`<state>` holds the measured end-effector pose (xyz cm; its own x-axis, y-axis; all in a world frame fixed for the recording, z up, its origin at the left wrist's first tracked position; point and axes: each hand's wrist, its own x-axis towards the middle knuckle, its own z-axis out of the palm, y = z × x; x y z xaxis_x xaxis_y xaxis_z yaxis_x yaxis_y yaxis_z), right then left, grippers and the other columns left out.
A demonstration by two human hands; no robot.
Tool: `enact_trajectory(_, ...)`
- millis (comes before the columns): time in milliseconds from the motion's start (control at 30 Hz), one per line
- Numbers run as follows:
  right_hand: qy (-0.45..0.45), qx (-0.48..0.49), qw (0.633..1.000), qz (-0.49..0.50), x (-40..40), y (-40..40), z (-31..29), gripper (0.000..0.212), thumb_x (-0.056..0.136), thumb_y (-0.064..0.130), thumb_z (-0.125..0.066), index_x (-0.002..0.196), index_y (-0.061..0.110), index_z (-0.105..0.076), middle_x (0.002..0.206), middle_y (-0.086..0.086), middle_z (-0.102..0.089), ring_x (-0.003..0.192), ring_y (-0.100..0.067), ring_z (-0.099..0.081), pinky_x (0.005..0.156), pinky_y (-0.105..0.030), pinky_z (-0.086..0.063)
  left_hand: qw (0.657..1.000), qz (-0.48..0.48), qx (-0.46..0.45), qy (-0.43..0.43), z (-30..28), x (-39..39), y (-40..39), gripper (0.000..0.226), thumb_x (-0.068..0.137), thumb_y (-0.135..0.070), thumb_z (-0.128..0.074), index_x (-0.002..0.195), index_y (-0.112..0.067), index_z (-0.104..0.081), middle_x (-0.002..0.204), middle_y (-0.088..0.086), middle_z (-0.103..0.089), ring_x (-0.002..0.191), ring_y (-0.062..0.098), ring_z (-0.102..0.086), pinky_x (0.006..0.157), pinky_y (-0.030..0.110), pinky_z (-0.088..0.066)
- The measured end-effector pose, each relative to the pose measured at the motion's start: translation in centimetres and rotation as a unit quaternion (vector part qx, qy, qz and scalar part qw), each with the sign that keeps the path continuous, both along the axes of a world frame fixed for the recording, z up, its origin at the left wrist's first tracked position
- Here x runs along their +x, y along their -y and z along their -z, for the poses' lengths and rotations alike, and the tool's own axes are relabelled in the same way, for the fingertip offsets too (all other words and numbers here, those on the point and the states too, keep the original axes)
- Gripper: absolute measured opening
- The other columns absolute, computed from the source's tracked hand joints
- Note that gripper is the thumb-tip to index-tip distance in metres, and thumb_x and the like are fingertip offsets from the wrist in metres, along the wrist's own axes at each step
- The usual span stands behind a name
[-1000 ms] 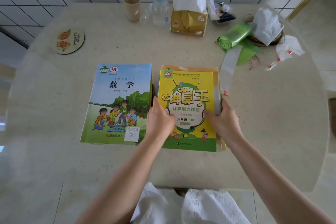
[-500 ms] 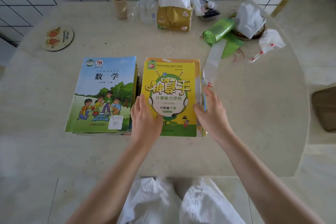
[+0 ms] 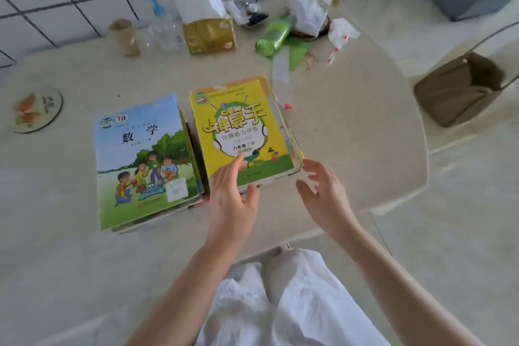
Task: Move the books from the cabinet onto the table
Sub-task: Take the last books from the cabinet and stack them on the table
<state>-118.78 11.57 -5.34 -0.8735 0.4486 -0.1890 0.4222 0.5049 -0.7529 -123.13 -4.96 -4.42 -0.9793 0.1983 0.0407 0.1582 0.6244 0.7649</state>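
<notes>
Two stacks of books lie side by side on the beige table point(image 3: 351, 121). The left stack is topped by a blue and green maths book point(image 3: 143, 160). The right stack is topped by a yellow workbook point(image 3: 238, 126). My left hand point(image 3: 233, 199) hovers over the near edge of the yellow stack, fingers relaxed and holding nothing. My right hand point(image 3: 323, 194) is spread just off the stack's near right corner, clear of the books.
Along the tiled wall stand a paper cup point(image 3: 125, 36), a pump bottle point(image 3: 163, 28), a tissue box point(image 3: 207, 28), a green bag roll point(image 3: 273, 36) and crumpled white bags point(image 3: 309, 15). A round coaster point(image 3: 36, 109) lies at far left. A brown bin point(image 3: 460, 87) stands right of the table.
Both hands have let go of the yellow stack's sides and drawn back toward me, fingers spread. The view has swung to the right and tilted.
</notes>
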Motion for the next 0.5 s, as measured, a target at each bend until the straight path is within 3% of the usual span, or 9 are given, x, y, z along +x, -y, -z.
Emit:
enact_trajectory(100, 0.002, 0.013, 1.000, 0.025, 3.3, 2.0, 0.1, 0.042, 0.087, 0.008, -0.062, 0.128, 0.008, -0.053, 0.122, -0.011, -0.060, 0.113, -0.028, -0.057, 0.097, -0.040, -0.045, 0.997, 0.059, 0.018, 0.035, 0.0, 1.7, 1.4, 0.044, 0.089, -0.009, -0.059, 0.131, -0.019, -0.054, 0.114, -0.012, -0.063, 0.114, 0.010, -0.054, 0.103, 0.026, -0.039)
enact_trajectory(167, 0.007, 0.017, 0.999, 0.031, 5.3, 2.9, -0.1, 0.044, 0.088, 0.010, -0.060, 0.131, 0.008, -0.051, 0.124, -0.010, -0.059, 0.115, -0.027, -0.055, 0.099, -0.038, -0.042, 0.993, 0.101, 0.022, 0.053, 0.3, 2.7, 2.0, 0.040, 0.088, -0.007, -0.059, 0.126, -0.019, -0.057, 0.109, -0.011, -0.065, 0.110, 0.010, -0.057, 0.102, 0.035, -0.042)
enact_trajectory(267, 0.009, 0.005, 0.998, 0.069, 9.3, 3.9, -0.6, 0.041, 0.090, 0.010, -0.059, 0.130, 0.008, -0.053, 0.123, -0.008, -0.061, 0.115, -0.024, -0.055, 0.097, -0.028, -0.038, 0.985, 0.158, 0.017, 0.063, 0.3, 5.1, 2.2, 0.035, 0.087, -0.006, -0.059, 0.121, -0.019, -0.060, 0.103, -0.011, -0.066, 0.105, 0.012, -0.059, 0.100, 0.036, -0.044)
enact_trajectory(400, 0.022, -0.020, 0.987, 0.160, 15.8, 4.3, -0.5, 0.035, 0.091, 0.011, -0.058, 0.126, 0.011, -0.056, 0.117, -0.005, -0.066, 0.110, -0.021, -0.059, 0.099, -0.038, -0.044, 0.967, 0.237, 0.023, 0.095, 0.3, 8.5, 1.8, 0.031, 0.087, -0.011, -0.059, 0.115, -0.022, -0.062, 0.096, -0.014, -0.068, 0.100, 0.013, -0.062, 0.097, 0.038, -0.046)
enact_trajectory(500, 0.032, -0.027, 0.972, 0.231, 21.1, 4.5, -0.3, 0.031, 0.090, 0.010, -0.059, 0.122, 0.009, -0.059, 0.111, -0.006, -0.069, 0.105, -0.019, -0.063, 0.098, -0.034, -0.046, 0.944, 0.314, 0.004, 0.105, 0.5, 11.3, 1.0, 0.027, 0.088, -0.012, -0.058, 0.111, -0.024, -0.063, 0.094, -0.015, -0.069, 0.098, 0.013, -0.063, 0.095, 0.033, -0.047)
